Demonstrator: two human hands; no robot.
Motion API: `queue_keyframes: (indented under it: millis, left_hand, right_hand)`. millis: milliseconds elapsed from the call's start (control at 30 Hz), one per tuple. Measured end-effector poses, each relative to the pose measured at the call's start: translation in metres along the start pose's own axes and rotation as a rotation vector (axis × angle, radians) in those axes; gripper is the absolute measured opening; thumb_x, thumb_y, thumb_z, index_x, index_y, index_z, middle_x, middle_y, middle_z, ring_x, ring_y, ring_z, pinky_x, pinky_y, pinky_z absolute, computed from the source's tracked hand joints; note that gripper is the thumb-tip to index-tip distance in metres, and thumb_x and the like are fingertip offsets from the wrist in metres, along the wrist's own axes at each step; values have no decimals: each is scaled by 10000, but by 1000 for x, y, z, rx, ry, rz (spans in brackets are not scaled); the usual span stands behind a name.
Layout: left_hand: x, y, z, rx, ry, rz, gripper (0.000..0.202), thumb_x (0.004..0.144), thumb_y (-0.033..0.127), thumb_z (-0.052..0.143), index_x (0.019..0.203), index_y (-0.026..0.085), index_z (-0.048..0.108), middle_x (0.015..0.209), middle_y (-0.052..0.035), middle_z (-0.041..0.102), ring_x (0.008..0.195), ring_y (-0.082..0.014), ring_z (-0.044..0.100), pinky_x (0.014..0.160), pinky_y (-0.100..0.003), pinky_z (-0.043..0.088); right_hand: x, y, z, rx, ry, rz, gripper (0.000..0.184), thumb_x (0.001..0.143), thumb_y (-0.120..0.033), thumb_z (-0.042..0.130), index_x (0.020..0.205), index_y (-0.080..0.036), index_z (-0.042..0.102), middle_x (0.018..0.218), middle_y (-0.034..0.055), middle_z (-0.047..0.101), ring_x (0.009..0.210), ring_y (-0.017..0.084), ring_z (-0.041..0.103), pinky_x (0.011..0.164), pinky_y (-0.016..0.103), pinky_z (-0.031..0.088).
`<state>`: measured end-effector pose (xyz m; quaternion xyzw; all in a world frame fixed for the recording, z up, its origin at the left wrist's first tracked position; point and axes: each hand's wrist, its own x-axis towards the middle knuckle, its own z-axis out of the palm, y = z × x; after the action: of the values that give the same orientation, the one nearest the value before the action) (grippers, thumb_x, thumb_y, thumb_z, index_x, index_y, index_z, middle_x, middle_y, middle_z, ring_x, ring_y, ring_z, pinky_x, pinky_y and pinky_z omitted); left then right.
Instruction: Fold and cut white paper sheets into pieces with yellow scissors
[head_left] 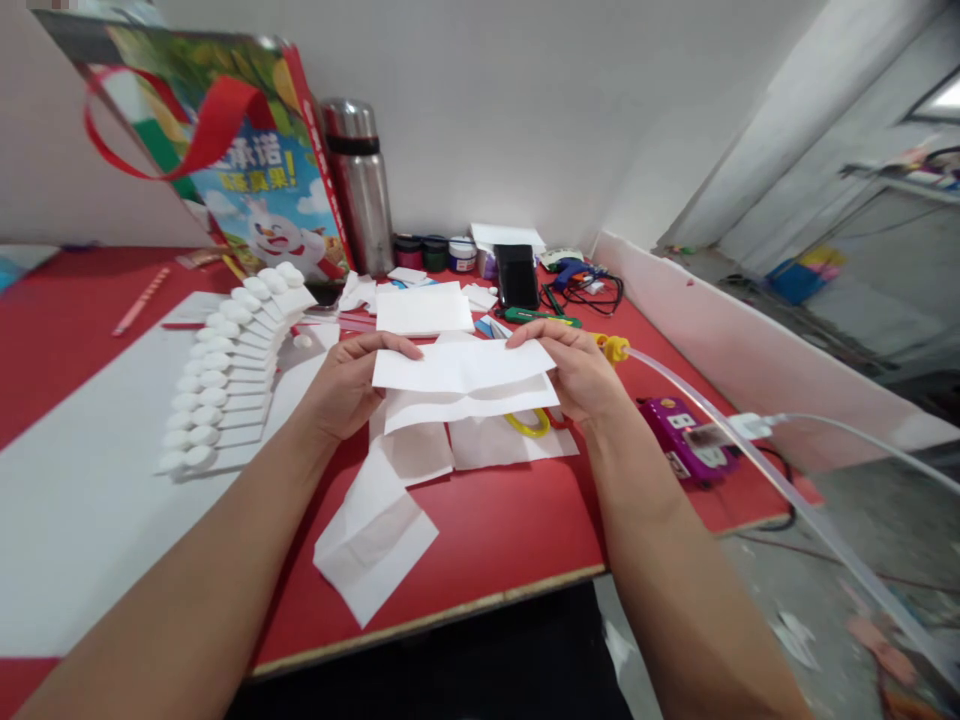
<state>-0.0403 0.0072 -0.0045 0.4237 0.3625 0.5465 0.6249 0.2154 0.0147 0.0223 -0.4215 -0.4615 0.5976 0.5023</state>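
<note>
Both my hands hold one folded white paper sheet [461, 380] above the red table [510, 530]. My left hand [349, 385] pinches its left edge, fingers closed on the paper. At the sheet's right edge my right hand [577, 370] grips the same way. More white paper pieces [375, 535] lie on the table under and in front of the held sheet. Scissors with a yellow handle [529, 425] peek out beneath the paper near my right hand.
A row of white paper strips with rounded tips [221, 375] lies to the left on a white sheet. A colourful gift bag [240, 160], a steel flask [360, 185], paint jars [435, 252], a black phone [517, 275], a purple power strip [686, 435] and a clear tube [750, 455] surround the work area.
</note>
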Motion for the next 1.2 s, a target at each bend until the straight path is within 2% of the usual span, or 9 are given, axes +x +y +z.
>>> queue_keyframes:
  millis: [100, 200, 300, 367, 467, 600, 800, 1000, 1200]
  left_hand:
    - [-1, 3, -2, 17, -39, 23, 71, 658, 186, 765, 710, 152, 799, 710, -46, 746, 574, -110, 609, 512, -182, 447]
    - [-1, 5, -5, 27, -109, 33, 283, 759, 376, 704, 787, 113, 806, 704, -81, 729, 580, -146, 611, 518, -230, 469]
    - [-1, 3, -6, 102, -44, 24, 328, 770, 464, 762, 769, 136, 772, 713, -64, 725, 603, -161, 636, 561, -253, 505]
    - [0, 0, -5, 172, -5, 12, 251, 667, 330, 891, 737, 160, 721, 708, -19, 716, 591, -132, 631, 556, -222, 496]
    - [0, -2, -3, 178, -8, -14, 343, 582, 233, 947, 804, 176, 691, 712, 18, 711, 591, -125, 653, 558, -213, 519]
    - [-1, 0, -1, 136, 8, -99, 544, 576, 222, 955, 1072, 188, 735, 882, -35, 782, 719, -197, 739, 674, -301, 610]
    - [-2, -1, -1, 93, 24, -48, 360, 653, 285, 923, 943, 144, 763, 926, -82, 800, 823, -236, 762, 753, -302, 612]
    - [-1, -6, 2, 176, 35, 41, 364, 726, 332, 868, 1016, 159, 731, 928, -63, 796, 758, -228, 747, 646, -290, 608]
    - [-1, -1, -4, 266, -23, -12, 307, 737, 384, 853, 925, 156, 770, 777, -59, 772, 475, -161, 621, 380, -237, 471]
  right_hand:
    - [0, 1, 0, -63, 26, -23, 76, 669, -204, 670, 679, -177, 740, 475, -34, 530, 395, 72, 398, 387, 206, 265]
    - [0, 3, -1, -132, 19, -63, 170, 748, -328, 689, 702, -176, 750, 497, -19, 517, 415, 83, 379, 400, 233, 247]
    - [0, 7, -1, -211, 9, -92, 286, 773, -465, 758, 738, -182, 732, 571, -14, 556, 484, 94, 430, 451, 247, 302]
    - [2, 11, -1, -258, 2, -124, 275, 683, -400, 859, 770, -188, 707, 641, -25, 596, 548, 94, 478, 510, 246, 363]
    - [6, 17, -1, -264, -4, -176, 335, 605, -267, 897, 859, -199, 689, 748, -36, 650, 649, 106, 557, 608, 250, 447]
    - [7, 19, -1, -94, -34, -121, 499, 628, -232, 886, 1078, -220, 672, 876, -14, 733, 770, 144, 667, 710, 279, 536]
    - [3, 17, 1, -33, -145, -32, 365, 676, -318, 889, 968, -188, 713, 918, 31, 776, 802, 172, 716, 741, 295, 586]
    - [1, 16, 8, -82, -199, -3, 476, 741, -444, 846, 1103, -203, 653, 799, 19, 770, 571, 205, 719, 483, 313, 589]
    - [-4, 4, 4, -59, -244, 66, 563, 660, -329, 909, 1142, -167, 667, 781, 37, 768, 577, 217, 736, 533, 340, 632]
